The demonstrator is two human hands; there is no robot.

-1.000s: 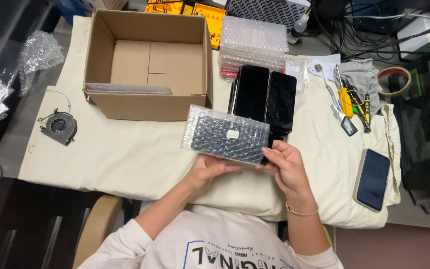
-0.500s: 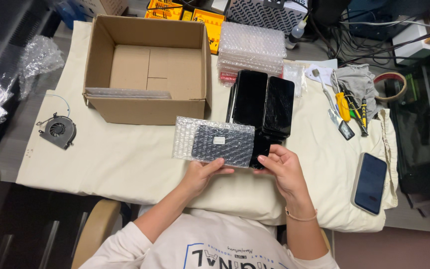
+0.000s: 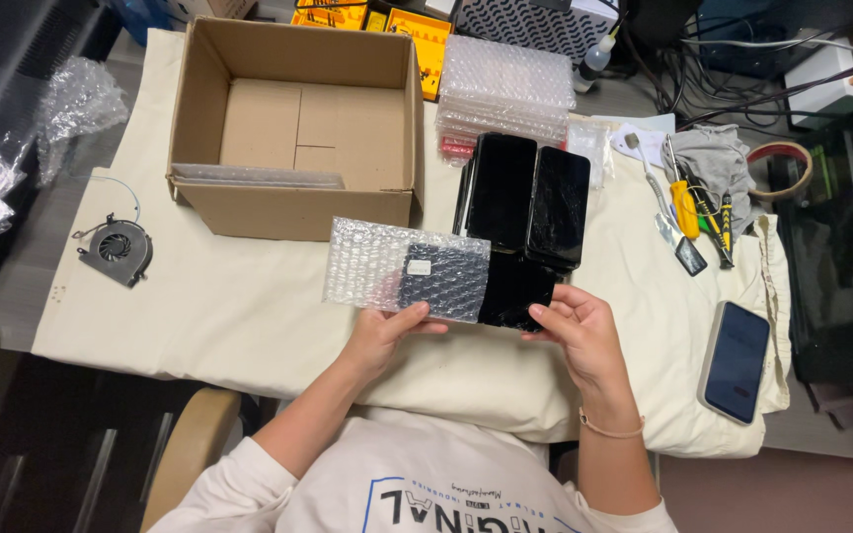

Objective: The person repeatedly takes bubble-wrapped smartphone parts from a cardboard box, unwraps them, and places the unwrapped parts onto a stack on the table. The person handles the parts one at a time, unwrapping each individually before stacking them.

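My cream sweatshirt (image 3: 417, 484) with blue print on the chest, sleeves pushed up, bare hands, thin band (image 3: 612, 430) on my right wrist

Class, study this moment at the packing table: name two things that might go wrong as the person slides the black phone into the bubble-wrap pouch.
1. The black phone sits only partly inside the clear bubble-wrap pouch. The left hand pinches just the pouch's lower edge, so it might slip out.
2. The right hand works right beside the stack of black phones on the cream cloth; a nudge may topple them.
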